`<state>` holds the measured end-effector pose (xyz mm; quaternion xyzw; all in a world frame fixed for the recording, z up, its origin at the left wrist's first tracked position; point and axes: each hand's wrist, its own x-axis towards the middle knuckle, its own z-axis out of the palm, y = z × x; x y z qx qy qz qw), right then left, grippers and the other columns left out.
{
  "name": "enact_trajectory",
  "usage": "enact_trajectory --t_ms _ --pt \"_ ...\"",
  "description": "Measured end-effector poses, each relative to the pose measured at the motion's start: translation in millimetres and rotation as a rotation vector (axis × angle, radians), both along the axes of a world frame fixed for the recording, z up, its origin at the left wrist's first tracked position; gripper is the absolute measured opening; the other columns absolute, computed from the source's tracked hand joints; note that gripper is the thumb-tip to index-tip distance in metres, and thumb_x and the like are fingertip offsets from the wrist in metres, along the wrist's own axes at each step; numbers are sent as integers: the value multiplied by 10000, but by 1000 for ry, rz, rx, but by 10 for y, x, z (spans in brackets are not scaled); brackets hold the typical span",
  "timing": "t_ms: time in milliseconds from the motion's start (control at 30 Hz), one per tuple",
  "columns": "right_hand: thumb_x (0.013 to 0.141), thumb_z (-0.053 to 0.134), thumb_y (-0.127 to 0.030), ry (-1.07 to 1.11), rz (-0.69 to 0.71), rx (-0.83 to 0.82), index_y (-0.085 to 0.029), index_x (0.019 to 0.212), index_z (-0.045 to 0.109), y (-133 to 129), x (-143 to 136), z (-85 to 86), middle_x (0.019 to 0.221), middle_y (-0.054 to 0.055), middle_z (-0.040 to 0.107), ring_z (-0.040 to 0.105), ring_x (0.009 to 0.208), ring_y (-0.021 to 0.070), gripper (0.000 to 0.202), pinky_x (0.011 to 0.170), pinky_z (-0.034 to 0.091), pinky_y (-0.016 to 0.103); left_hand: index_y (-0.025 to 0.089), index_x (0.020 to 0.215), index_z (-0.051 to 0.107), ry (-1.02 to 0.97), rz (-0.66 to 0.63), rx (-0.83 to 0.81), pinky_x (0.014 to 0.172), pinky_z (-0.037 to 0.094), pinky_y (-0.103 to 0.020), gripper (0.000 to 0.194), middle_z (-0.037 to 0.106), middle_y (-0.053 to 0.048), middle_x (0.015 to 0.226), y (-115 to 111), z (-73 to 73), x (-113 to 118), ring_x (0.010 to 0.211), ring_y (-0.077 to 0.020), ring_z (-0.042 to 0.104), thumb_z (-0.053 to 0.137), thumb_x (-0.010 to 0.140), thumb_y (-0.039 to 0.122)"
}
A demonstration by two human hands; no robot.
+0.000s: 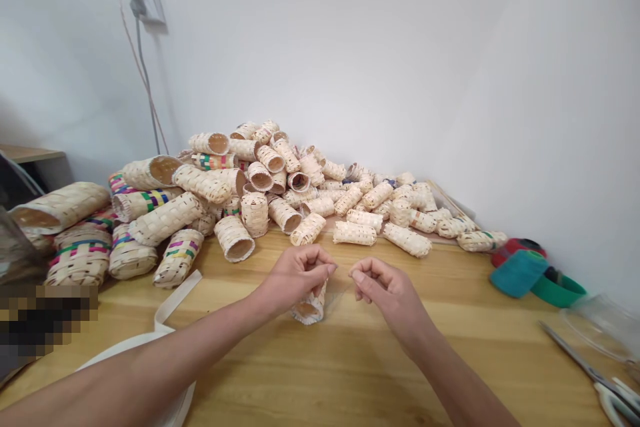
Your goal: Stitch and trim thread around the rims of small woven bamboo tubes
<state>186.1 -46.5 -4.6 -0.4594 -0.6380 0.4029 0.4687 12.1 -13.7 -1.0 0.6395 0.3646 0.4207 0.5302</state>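
Note:
My left hand (306,275) is closed in a pinch, thumb against forefinger, above the table; what lies between the fingertips is too small to make out. Just to its right, my right hand (379,283) also pinches, its fingertips a short gap from the left ones. A faint thin thread (341,295) appears to run from there down toward a small woven basket (309,310). That pale basket lies on its side under my left hand, open end toward me, partly hidden by the fingers.
A large heap of woven tube baskets (260,177) covers the table's back against the wall. White strap (179,297) lies at left. On the right are a blue roll (519,273), a green roll (559,290), a clear plastic container (603,323) and scissors (585,368).

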Motion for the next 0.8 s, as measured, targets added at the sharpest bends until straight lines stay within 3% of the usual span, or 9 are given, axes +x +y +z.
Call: enact_trajectory --t_ms 233,400,533,800 --pt "846 525 -381 -130 -85 115 -174 800 586 34 43 -33 652 -7 535 491 601 133 221 543 391 232 129 719 585 -22 -16 -34 390 310 -167 256 502 59 409 34 -58 1 355 -59 420 653 684 373" --pt "891 488 -283 -337 -166 418 -189 795 584 39 50 -44 725 11 568 517 679 158 166 630 401 264 121 765 625 -3 -62 -61 402 292 -164 287 518 47 418 45 -90 -15 363 -52 410 657 705 400" --pt "904 481 -219 -369 -173 602 -186 829 586 42 51 -33 832 38 560 528 800 178 134 719 405 288 116 767 637 -5 -89 -88 412 289 -162 314 526 40 434 49 -98 -25 373 -46 398 641 733 428" --pt "911 477 -154 -394 -110 680 -213 980 653 58 61 -71 763 24 532 516 737 170 198 642 412 283 118 788 634 -52 -141 -96 427 321 -173 304 540 37 466 18 -71 -40 398 -65 467 615 766 420"
